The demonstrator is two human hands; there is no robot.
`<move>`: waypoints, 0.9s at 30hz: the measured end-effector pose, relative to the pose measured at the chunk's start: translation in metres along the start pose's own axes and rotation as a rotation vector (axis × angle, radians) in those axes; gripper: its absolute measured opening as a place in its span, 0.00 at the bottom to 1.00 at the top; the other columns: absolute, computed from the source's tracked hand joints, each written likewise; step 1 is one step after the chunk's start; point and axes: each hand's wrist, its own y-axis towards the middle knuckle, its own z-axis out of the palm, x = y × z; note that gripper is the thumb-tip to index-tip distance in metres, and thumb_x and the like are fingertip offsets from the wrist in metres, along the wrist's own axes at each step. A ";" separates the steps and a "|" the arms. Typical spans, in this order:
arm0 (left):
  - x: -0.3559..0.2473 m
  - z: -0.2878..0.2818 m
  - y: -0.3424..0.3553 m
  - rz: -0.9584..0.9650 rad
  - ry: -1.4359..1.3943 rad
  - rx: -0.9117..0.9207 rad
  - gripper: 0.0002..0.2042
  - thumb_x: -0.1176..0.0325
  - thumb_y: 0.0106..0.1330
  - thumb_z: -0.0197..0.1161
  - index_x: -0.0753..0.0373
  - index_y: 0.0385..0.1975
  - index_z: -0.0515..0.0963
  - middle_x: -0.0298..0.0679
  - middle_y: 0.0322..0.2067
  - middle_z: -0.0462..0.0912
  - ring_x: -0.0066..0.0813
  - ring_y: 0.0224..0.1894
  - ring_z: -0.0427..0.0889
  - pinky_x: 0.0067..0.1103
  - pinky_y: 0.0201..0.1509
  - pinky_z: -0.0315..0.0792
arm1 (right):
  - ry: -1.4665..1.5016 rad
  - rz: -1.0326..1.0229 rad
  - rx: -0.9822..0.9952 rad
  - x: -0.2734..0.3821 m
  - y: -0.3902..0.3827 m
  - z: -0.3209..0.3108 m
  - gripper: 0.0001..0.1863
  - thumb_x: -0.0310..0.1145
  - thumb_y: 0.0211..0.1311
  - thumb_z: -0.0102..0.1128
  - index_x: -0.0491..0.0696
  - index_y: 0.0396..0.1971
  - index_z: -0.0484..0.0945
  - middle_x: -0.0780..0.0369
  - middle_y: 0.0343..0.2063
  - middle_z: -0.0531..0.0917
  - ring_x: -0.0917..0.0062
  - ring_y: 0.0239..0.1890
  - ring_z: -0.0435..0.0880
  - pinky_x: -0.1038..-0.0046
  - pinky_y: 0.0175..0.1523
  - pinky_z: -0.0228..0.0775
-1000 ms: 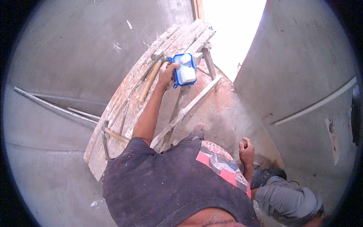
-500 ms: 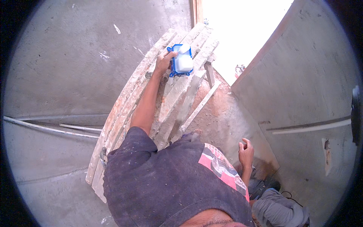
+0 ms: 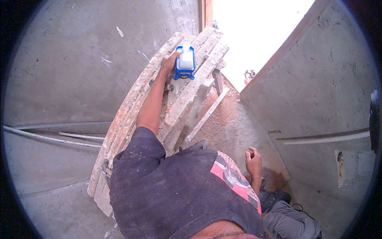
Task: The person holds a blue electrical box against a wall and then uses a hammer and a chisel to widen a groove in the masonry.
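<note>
1. One box (image 3: 185, 63): blue rim and lugs, raised white middle, held above the planks (image 3: 185, 101).
2. Left hand (image 3: 169, 64): one, grasping the box's left side.
3. Right hand (image 3: 254, 161): one, released, fingers loosely bent.
4. Two pale pipes (image 3: 51, 138) left; one co-worker (image 3: 292, 221).

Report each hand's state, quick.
Left hand: closed, holding the blue-and-white box.
Right hand: open, loosely curled, nothing visible in it.
</note>
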 end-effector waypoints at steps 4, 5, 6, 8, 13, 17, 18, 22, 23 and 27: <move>-0.026 0.002 -0.015 0.093 0.296 -0.123 0.27 0.46 0.52 0.61 0.67 0.37 0.83 0.44 0.30 0.84 0.29 0.34 0.82 0.23 0.39 0.73 | -0.005 0.039 0.001 -0.008 -0.002 0.003 0.17 0.33 0.58 0.58 0.44 0.48 0.76 0.53 0.26 0.82 0.65 0.30 0.82 0.65 0.39 0.72; -0.026 0.000 -0.013 0.103 0.360 -0.123 0.27 0.46 0.53 0.61 0.66 0.39 0.82 0.45 0.31 0.84 0.30 0.36 0.83 0.23 0.41 0.73 | 0.005 0.039 0.000 -0.008 -0.002 0.004 0.17 0.33 0.58 0.58 0.44 0.47 0.76 0.53 0.26 0.82 0.65 0.30 0.82 0.65 0.39 0.72; -0.022 -0.003 -0.015 0.120 0.326 -0.112 0.26 0.46 0.54 0.61 0.66 0.37 0.83 0.44 0.31 0.84 0.30 0.35 0.83 0.23 0.40 0.73 | 0.016 0.040 -0.002 -0.008 -0.002 0.005 0.17 0.33 0.58 0.58 0.44 0.47 0.76 0.53 0.27 0.82 0.65 0.30 0.82 0.65 0.39 0.72; -0.031 -0.008 -0.029 0.167 0.261 -0.084 0.25 0.46 0.55 0.60 0.67 0.35 0.83 0.43 0.30 0.84 0.29 0.33 0.83 0.23 0.37 0.73 | 0.024 0.037 -0.007 -0.007 -0.001 0.008 0.17 0.34 0.58 0.58 0.44 0.47 0.76 0.52 0.26 0.82 0.65 0.30 0.82 0.65 0.39 0.72; -0.026 -0.026 -0.015 0.056 0.106 0.018 0.24 0.48 0.56 0.62 0.68 0.33 0.83 0.39 0.28 0.84 0.26 0.29 0.82 0.24 0.33 0.74 | 0.038 0.004 0.025 -0.003 0.010 0.014 0.18 0.34 0.58 0.58 0.45 0.47 0.76 0.52 0.26 0.82 0.63 0.30 0.82 0.64 0.39 0.72; -0.026 -0.030 -0.037 0.047 0.113 -0.070 0.22 0.50 0.55 0.63 0.67 0.34 0.82 0.43 0.28 0.84 0.28 0.31 0.83 0.24 0.36 0.75 | 0.035 0.008 0.025 -0.001 0.013 0.018 0.17 0.34 0.58 0.58 0.46 0.47 0.76 0.52 0.26 0.82 0.62 0.30 0.82 0.64 0.40 0.71; -0.025 -0.033 -0.046 0.098 0.209 -0.114 0.21 0.51 0.55 0.63 0.66 0.34 0.82 0.44 0.29 0.84 0.30 0.32 0.83 0.25 0.37 0.75 | 0.030 0.002 0.018 -0.002 0.014 0.019 0.17 0.34 0.58 0.58 0.46 0.47 0.76 0.52 0.26 0.82 0.61 0.30 0.82 0.64 0.40 0.71; -0.006 -0.062 -0.081 0.258 0.470 -0.283 0.19 0.54 0.55 0.65 0.67 0.33 0.82 0.43 0.29 0.84 0.29 0.32 0.83 0.24 0.40 0.74 | 0.006 -0.013 0.031 -0.010 0.022 0.024 0.17 0.34 0.58 0.57 0.46 0.47 0.76 0.52 0.26 0.82 0.61 0.30 0.82 0.63 0.40 0.72; 0.000 -0.069 -0.086 0.293 0.505 -0.318 0.18 0.55 0.55 0.65 0.67 0.33 0.82 0.42 0.28 0.84 0.27 0.31 0.82 0.24 0.39 0.74 | 0.007 -0.021 0.027 -0.010 0.022 0.025 0.17 0.34 0.58 0.58 0.45 0.47 0.76 0.53 0.26 0.82 0.64 0.30 0.82 0.65 0.39 0.72; 0.002 -0.086 -0.114 0.258 0.503 -0.375 0.16 0.57 0.56 0.64 0.66 0.32 0.82 0.43 0.29 0.84 0.30 0.33 0.83 0.25 0.40 0.74 | 0.011 -0.028 0.038 -0.005 0.021 0.025 0.16 0.33 0.58 0.58 0.44 0.46 0.77 0.54 0.26 0.82 0.69 0.29 0.81 0.68 0.38 0.72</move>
